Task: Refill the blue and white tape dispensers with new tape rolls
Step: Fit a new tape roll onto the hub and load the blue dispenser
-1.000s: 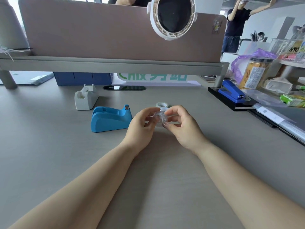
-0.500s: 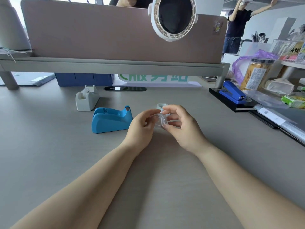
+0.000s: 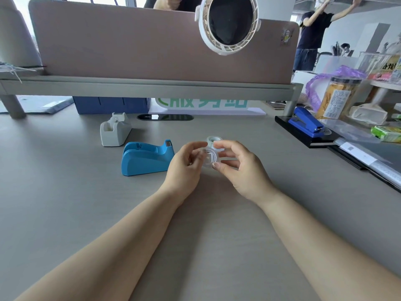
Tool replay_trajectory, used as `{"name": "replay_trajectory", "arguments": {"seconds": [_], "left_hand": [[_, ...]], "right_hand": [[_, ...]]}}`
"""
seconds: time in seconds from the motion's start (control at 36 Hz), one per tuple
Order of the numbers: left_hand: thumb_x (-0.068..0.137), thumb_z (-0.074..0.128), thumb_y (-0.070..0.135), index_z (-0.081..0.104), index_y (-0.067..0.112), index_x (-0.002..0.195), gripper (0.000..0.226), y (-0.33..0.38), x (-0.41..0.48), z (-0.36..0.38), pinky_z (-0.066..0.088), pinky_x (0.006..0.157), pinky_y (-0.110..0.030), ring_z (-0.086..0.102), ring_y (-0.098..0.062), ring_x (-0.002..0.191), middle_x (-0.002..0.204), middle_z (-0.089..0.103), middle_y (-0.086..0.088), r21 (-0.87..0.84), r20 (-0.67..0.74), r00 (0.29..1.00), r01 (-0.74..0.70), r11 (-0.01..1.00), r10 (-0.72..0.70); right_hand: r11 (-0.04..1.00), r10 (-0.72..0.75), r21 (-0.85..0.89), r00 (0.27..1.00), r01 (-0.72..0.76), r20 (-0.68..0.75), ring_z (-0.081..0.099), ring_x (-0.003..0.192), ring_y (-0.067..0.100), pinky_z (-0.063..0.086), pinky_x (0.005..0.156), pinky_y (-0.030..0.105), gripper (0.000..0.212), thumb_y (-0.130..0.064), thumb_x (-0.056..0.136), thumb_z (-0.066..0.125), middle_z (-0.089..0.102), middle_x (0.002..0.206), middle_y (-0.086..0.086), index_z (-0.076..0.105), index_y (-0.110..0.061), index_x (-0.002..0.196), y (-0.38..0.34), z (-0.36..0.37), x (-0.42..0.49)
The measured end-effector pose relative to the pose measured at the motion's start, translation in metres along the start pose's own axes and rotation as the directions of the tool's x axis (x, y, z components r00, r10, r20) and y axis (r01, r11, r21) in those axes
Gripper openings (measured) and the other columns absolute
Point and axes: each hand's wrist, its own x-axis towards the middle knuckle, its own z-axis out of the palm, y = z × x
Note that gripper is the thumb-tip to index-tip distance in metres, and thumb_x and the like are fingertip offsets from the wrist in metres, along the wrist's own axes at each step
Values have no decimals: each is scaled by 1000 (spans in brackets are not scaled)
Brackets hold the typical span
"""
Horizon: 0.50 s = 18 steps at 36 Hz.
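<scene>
Head view looks down on a grey desk (image 3: 65, 203) where both hands meet just above the surface. Right hand (image 3: 240, 168) pinches a clear tape roll (image 3: 208, 158) at its edge with thumb and forefinger, while left hand (image 3: 184, 166) has its fingertips closed on the roll's opposite side, apparently picking at the rim. Behind the hands, a second tape roll (image 3: 213, 140) lies on the desk, partly hidden. Blue dispenser (image 3: 147, 158) sits just left of the left hand, and I cannot tell whether its cradle holds anything. White dispenser (image 3: 115, 132) stands further back and left, well apart from the hands, its slot apparently bare. My judgement: the step in hand is preparing roll 1 of 2, likely finding the loose tape end, with neither dispenser loaded yet. Next, the roll must be carried left, seated on the blue dispenser's axle slot, and its end drawn to the cutter.
</scene>
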Motion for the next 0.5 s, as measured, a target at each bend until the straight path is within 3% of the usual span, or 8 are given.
{"name": "replay_trajectory", "arguments": {"seconds": [0.17,0.31,0.42,0.5], "left_hand": [[94,53,18,62,18,113,21,2,0,-1,43,68,-4,60,0,79,88,66,10,-19,-35,999,34,999,-35],[91,58,26,64,21,103,15,3,-1,-6,43,63,-11,56,7,63,84,68,8,-84,-100,990,93,992,-102],[90,58,30,65,22,97,12,7,-4,-10,43,65,-18,59,2,72,86,69,7,-105,-114,981,146,984,-158],[92,54,35,63,21,99,18,10,-7,-16,43,66,-18,62,-5,78,85,66,8,-76,-106,975,186,980,-194]], "right_hand": [[994,-53,-94,997,47,-59,60,94,9,50,86,16,35,-6,77,73,56,105,1,61,-19,108,-1,-1,0],[963,-158,-210,985,170,70,55,109,10,46,90,15,52,-2,75,73,49,124,-9,59,-22,121,-3,-2,-2],[904,-280,-323,959,281,50,58,108,20,50,90,29,45,-2,74,72,56,117,-4,63,-14,116,-3,4,0],[891,-303,-346,952,295,31,61,101,19,52,88,36,34,-13,77,71,61,113,3,67,-12,110,-3,7,0]]}}
